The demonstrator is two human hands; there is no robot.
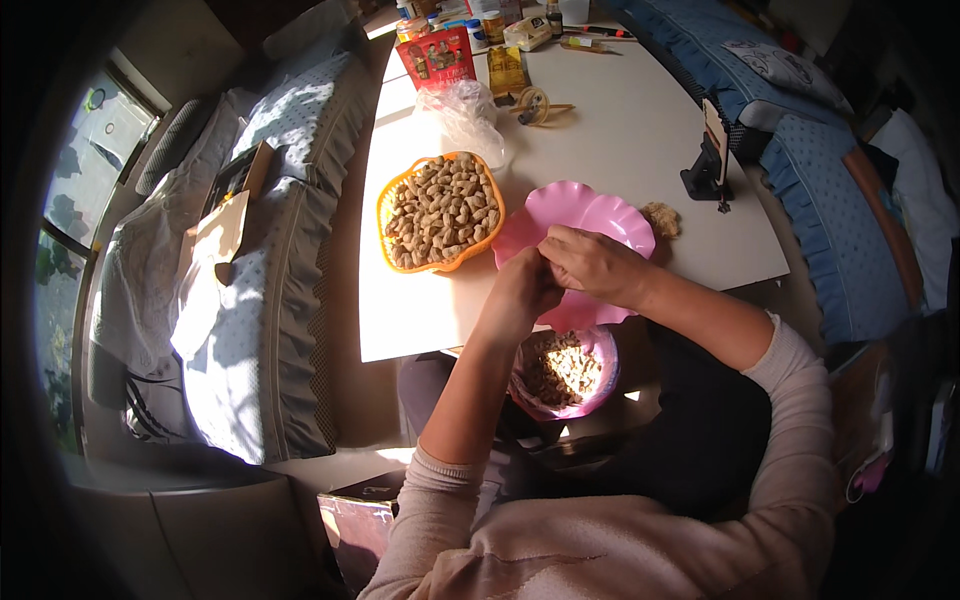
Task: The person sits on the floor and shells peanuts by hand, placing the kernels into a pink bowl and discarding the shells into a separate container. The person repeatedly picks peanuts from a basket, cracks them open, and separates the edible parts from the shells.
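My left hand [527,279] and my right hand [596,261] meet over the near part of a pink scalloped plastic bowl [559,201]. Their fingers are bent and pressed together at the tips. Whatever may lie between them is hidden. To the left on the table stands an orange plastic basket [385,232] heaped with unshelled peanuts [444,210]. Below the table edge, between my knees, a pink bin [611,367] holds broken peanut shells [564,369]. The part of the bowl's inside that shows is bare; my hands and forearms cover the rest.
On the white table [637,127] are a clear plastic bag [469,112], a red pouch [436,58], a tape roll [534,105] and a phone stand [705,176]. A tan clump [661,220] lies beside the bowl. Bottles crowd the far end. Covered sofas [259,300] flank the table.
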